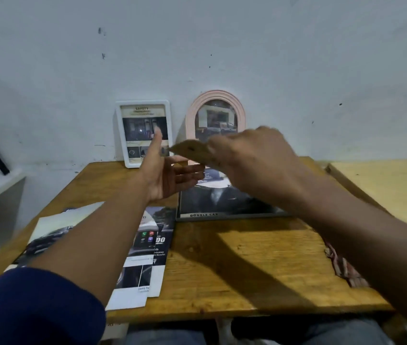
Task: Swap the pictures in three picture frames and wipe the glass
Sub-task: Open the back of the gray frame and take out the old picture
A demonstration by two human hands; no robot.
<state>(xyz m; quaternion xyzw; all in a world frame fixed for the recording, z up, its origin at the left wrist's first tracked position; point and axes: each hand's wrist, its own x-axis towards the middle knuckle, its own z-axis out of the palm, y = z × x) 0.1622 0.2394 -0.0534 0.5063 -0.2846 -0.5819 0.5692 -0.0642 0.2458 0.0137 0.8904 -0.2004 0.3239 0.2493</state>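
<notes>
Head view looks down on a wooden desk (234,265) set against a pale wall (222,46); both arms reach forward over it. Left hand (170,178) is held palm-up with its fingers (192,170) spread open and the thumb raised, gripping nothing; a dark blue sleeve (35,307) covers that upper arm. Right hand (252,155) hovers just beside it, its fingers pinched shut on a tan card (192,150), blurred, whose free end points toward the left thumb; what the card is I cannot tell.

Three frames show: a white frame (145,133) stands upright at the back of the desk against the wall, its picture headed "SAFETY"; a pink arched frame (216,120) stands just beside it to the right, partly hidden by the right hand; a dark frame (227,205) lies flat on the desk under the hands, its picture lettered "DOUBLE CAB". Loose brochures (145,247) lie overlapped on the left half of the desk, partly under the left forearm; a red checked cloth (342,265) lies at the right edge, partly hidden by the right arm.
</notes>
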